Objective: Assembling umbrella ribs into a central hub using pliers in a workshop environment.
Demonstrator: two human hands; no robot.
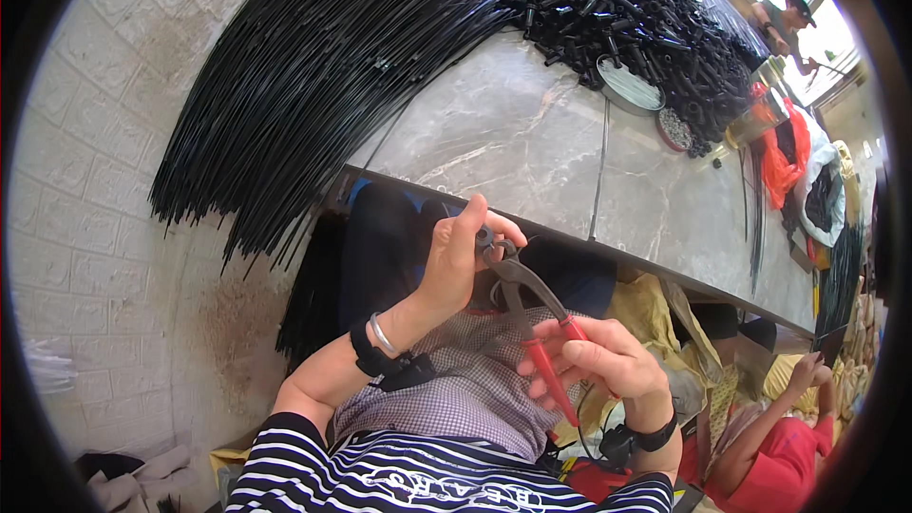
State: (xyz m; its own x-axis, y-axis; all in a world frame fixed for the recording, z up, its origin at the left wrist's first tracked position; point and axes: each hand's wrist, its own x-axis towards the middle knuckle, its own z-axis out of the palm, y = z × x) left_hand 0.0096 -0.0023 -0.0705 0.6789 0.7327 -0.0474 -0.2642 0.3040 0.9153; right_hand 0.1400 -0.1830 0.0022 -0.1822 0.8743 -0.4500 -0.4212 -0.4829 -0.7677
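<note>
My right hand [613, 361] grips the red handles of end-cutting pincers [516, 274], held over my lap and pointing up and left. The dark metal jaws reach my left hand [454, 252]. Between the thumb and curled fingers of that hand sits a small dark round piece [484, 237], right at the jaws. Whether the jaws bite on it is hard to see. The pincers' handles are spread a little apart. A checked purple-grey cloth [446, 389] covers my lap below both hands.
A grey marble-patterned table [484, 123] stands ahead. On it lie long thin black rods [313, 85], heaped short black tubes [570, 9], an oval dish [632, 95] of pale strips and a small red bowl [673, 130]. A red bag [787, 157] hangs right. A co-worker's red sleeve [779, 451] shows lower right.
</note>
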